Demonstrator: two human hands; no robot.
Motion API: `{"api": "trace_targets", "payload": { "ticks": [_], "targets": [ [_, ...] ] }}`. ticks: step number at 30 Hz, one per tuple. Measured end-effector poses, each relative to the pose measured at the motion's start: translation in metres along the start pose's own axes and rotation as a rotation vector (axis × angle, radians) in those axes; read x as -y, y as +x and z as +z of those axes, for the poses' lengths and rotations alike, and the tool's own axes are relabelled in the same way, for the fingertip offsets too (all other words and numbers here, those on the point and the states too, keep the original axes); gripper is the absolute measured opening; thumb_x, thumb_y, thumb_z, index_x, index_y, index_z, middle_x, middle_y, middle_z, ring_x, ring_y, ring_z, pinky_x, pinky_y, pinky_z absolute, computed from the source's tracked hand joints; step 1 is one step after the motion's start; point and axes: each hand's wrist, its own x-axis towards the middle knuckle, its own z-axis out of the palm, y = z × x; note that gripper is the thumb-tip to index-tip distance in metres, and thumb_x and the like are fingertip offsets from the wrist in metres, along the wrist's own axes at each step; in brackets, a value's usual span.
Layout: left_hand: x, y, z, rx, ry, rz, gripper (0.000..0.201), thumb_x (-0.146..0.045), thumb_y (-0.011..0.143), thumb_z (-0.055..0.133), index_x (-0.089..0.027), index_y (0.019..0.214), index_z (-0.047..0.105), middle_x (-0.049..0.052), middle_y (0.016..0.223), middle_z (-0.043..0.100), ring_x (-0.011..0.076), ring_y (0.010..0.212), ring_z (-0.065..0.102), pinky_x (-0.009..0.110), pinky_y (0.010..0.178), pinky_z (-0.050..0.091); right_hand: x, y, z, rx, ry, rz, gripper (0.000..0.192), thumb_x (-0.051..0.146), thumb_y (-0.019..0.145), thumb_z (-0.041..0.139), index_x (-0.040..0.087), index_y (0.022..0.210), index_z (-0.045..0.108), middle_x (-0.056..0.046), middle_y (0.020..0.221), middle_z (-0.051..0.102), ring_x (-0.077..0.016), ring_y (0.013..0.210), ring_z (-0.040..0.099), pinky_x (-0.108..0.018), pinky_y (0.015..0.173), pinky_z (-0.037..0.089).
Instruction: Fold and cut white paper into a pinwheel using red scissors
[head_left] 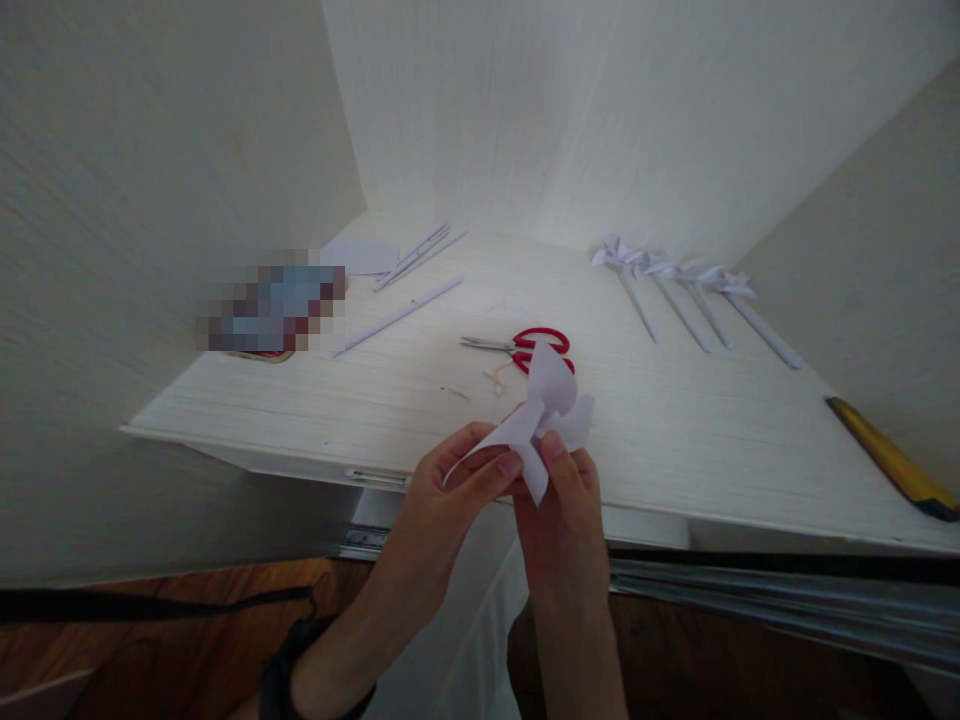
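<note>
Both my hands hold a white paper pinwheel head [544, 405] in front of the desk's near edge. My left hand [442, 500] pinches its lower left flap between thumb and fingers. My right hand [566, 520] grips the folded centre from below, thumb pressed on the paper. Red-handled scissors [525, 347] lie on the white desk [675, 420] just behind the paper, blades pointing left. A few small paper scraps [491, 378] lie beside them.
Several finished paper pinwheels on white sticks [679, 285] lie at the back right. Rolled white paper sticks [409, 290] and a paper sheet [360, 256] lie at the back left beside a blurred object [270, 305]. A yellow-handled tool [889, 458] rests at the right edge. Walls enclose the desk.
</note>
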Motion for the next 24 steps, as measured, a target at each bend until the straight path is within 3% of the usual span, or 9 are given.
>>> {"api": "trace_targets", "payload": {
  "ticks": [8,12,14,15,19,20,22,24],
  "targets": [
    [-0.002,0.001,-0.001,0.004,0.161,0.007,0.014,-0.029,0.078,0.076,-0.021,0.089,0.072,0.001,0.09,0.077,0.0157,0.086,0.07,0.025,0.084,0.052,0.004,0.004,-0.005,-0.035,-0.021,-0.025,0.027,0.047,0.074,0.069,0.022,0.083,0.072,-0.006,0.086,0.077,-0.0225,0.085,0.07,-0.035,0.073,0.055],
    [-0.028,0.009,-0.02,0.225,0.453,-0.087,0.014,-0.029,0.077,0.074,-0.018,0.087,0.072,0.006,0.091,0.077,0.0186,0.088,0.071,0.028,0.08,0.054,0.013,0.032,-0.031,-0.185,-0.202,-0.183,0.031,0.044,0.075,0.068,0.019,0.092,0.072,-0.007,0.088,0.076,-0.0247,0.091,0.069,-0.039,0.081,0.053],
    [-0.048,0.017,-0.032,0.238,0.614,-0.022,0.016,-0.033,0.077,0.072,-0.019,0.084,0.071,0.006,0.087,0.076,0.0198,0.083,0.071,0.03,0.077,0.055,0.02,0.052,-0.05,-0.268,-0.29,-0.251,0.037,0.046,0.073,0.069,0.017,0.097,0.07,-0.008,0.093,0.075,-0.0252,0.097,0.066,-0.038,0.083,0.05],
    [-0.058,0.022,-0.038,0.182,0.703,0.074,0.018,-0.035,0.078,0.072,-0.019,0.083,0.07,0.006,0.088,0.076,0.0203,0.083,0.071,0.032,0.079,0.055,0.023,0.061,-0.058,-0.298,-0.522,-0.264,0.041,0.051,0.078,0.061,0.018,0.1,0.069,-0.007,0.094,0.074,-0.0235,0.093,0.066,-0.036,0.079,0.05],
    [-0.098,0.046,-0.046,-0.271,1.187,0.453,0.027,-0.041,0.084,0.063,-0.017,0.096,0.066,0.011,0.102,0.073,0.0267,0.095,0.069,0.041,0.091,0.051,0.033,0.092,-0.08,-0.308,-0.783,-0.239,0.032,0.044,0.07,0.069,0.013,0.08,0.071,-0.008,0.079,0.069,-0.0243,0.076,0.06,-0.039,0.072,0.046],
    [-0.106,0.054,-0.045,-0.37,1.348,0.479,0.027,-0.039,0.086,0.06,-0.016,0.099,0.066,0.013,0.104,0.073,0.0287,0.095,0.069,0.043,0.09,0.051,0.034,0.097,-0.083,-0.311,-0.822,-0.248,0.03,0.042,0.069,0.069,0.013,0.077,0.07,-0.009,0.078,0.067,-0.0244,0.075,0.059,-0.04,0.073,0.046],
    [-0.118,0.073,-0.044,-0.441,1.643,0.464,0.03,-0.034,0.09,0.056,-0.011,0.108,0.065,0.017,0.108,0.072,0.0312,0.1,0.068,0.043,0.092,0.051,0.034,0.105,-0.086,-0.322,-0.886,-0.274,0.029,0.042,0.07,0.067,0.014,0.076,0.07,-0.01,0.081,0.067,-0.025,0.076,0.059,-0.041,0.075,0.046],
    [-0.122,0.094,-0.044,-0.469,1.731,0.483,0.035,-0.029,0.091,0.056,-0.005,0.114,0.063,0.023,0.115,0.068,0.0363,0.112,0.063,0.048,0.099,0.046,0.031,0.111,-0.089,-0.347,-0.932,-0.303,0.032,0.043,0.071,0.064,0.014,0.081,0.071,-0.012,0.088,0.067,-0.0261,0.08,0.06,-0.042,0.078,0.047]
  ]
}}
